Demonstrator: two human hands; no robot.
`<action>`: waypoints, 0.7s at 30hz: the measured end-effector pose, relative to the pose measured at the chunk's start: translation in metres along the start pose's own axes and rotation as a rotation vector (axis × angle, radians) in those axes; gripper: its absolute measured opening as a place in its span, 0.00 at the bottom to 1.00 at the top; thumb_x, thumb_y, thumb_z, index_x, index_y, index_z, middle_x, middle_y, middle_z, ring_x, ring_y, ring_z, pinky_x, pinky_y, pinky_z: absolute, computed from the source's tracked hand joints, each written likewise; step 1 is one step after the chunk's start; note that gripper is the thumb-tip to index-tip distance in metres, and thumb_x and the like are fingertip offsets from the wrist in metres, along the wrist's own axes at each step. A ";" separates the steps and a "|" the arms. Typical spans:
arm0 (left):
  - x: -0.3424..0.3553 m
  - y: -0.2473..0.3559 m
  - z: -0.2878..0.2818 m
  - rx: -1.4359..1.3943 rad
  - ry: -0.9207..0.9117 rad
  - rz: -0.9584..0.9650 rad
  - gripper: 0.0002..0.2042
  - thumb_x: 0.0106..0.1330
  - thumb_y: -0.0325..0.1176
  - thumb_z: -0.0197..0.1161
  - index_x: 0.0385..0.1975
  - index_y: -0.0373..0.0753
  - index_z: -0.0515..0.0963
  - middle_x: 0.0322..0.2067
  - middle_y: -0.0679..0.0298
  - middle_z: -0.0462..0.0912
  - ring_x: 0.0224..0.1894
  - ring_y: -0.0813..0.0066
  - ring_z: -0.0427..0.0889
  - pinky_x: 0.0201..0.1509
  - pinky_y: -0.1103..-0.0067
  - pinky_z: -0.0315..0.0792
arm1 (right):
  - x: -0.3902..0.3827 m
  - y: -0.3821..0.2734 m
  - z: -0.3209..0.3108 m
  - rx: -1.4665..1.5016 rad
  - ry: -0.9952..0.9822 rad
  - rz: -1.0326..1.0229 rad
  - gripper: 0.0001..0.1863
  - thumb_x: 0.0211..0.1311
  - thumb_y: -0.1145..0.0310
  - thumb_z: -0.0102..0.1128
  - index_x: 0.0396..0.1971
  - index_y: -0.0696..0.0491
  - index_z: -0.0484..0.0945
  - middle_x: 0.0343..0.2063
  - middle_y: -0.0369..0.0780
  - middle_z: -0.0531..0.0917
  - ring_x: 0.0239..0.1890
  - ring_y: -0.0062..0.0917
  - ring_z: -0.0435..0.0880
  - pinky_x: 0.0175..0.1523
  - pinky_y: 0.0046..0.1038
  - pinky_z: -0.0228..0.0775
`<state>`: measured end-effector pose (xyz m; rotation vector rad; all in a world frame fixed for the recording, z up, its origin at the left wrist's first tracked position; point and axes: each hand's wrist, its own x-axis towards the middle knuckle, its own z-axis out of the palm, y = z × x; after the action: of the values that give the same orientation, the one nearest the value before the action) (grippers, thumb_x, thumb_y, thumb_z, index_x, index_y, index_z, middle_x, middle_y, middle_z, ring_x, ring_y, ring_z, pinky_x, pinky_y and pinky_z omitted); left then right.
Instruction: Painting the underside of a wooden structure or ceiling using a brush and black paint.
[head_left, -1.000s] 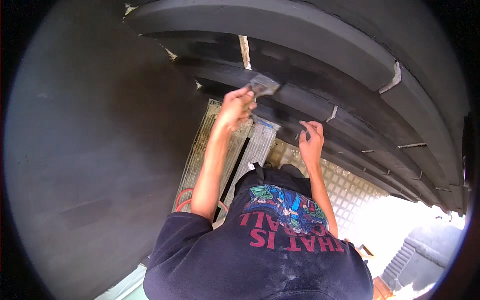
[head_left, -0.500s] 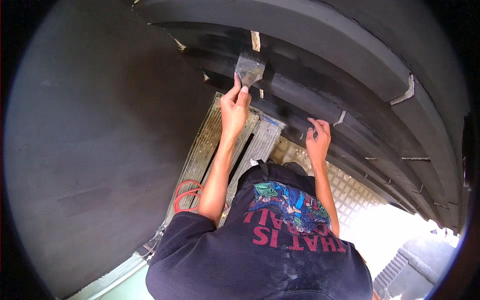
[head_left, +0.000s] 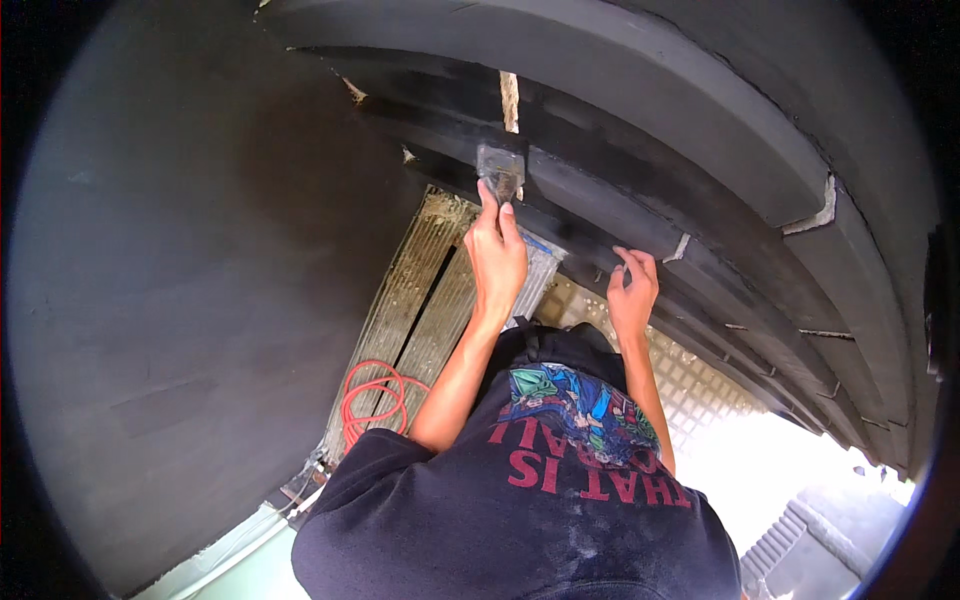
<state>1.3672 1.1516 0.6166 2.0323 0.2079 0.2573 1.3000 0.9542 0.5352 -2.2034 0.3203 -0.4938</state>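
Observation:
My left hand [head_left: 496,255] is closed around a flat, wide paintbrush [head_left: 501,165], pinching it low between thumb and fingers. The brush's dark end lies against one of the black stepped ledges [head_left: 590,190]; its bristle tips blend into the dark surface. Just beyond the brush, a pale unpainted strip [head_left: 510,100] crosses a recess between ledges. My right hand [head_left: 633,290] holds nothing, its fingers loosely bent and apart. Those fingertips are close to the edge of a lower ledge; whether they touch it I cannot tell.
On the left stands a large dark wall [head_left: 190,300]. Weathered wooden planks [head_left: 430,290] lie below my left arm, with a coiled red hose or cord [head_left: 372,405] on them. Patterned paving [head_left: 690,385] shows lower down at the right. Pale gaps [head_left: 825,205] break the ledges.
My left hand has drawn the paintbrush down toward me, slightly right, from the upper recess onto the ledge below. My right hand has shifted only slightly.

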 end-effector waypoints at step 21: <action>-0.007 0.008 -0.008 -0.218 -0.181 -0.143 0.24 0.72 0.29 0.52 0.66 0.25 0.67 0.20 0.57 0.72 0.24 0.78 0.69 0.30 0.74 0.68 | 0.006 0.002 -0.004 0.042 0.014 0.025 0.17 0.56 0.82 0.53 0.44 0.60 0.84 0.44 0.48 0.85 0.48 0.42 0.84 0.58 0.34 0.72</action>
<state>1.3590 1.1529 0.6263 1.8032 0.2014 0.0050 1.3034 0.9479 0.5376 -2.1531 0.3421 -0.4982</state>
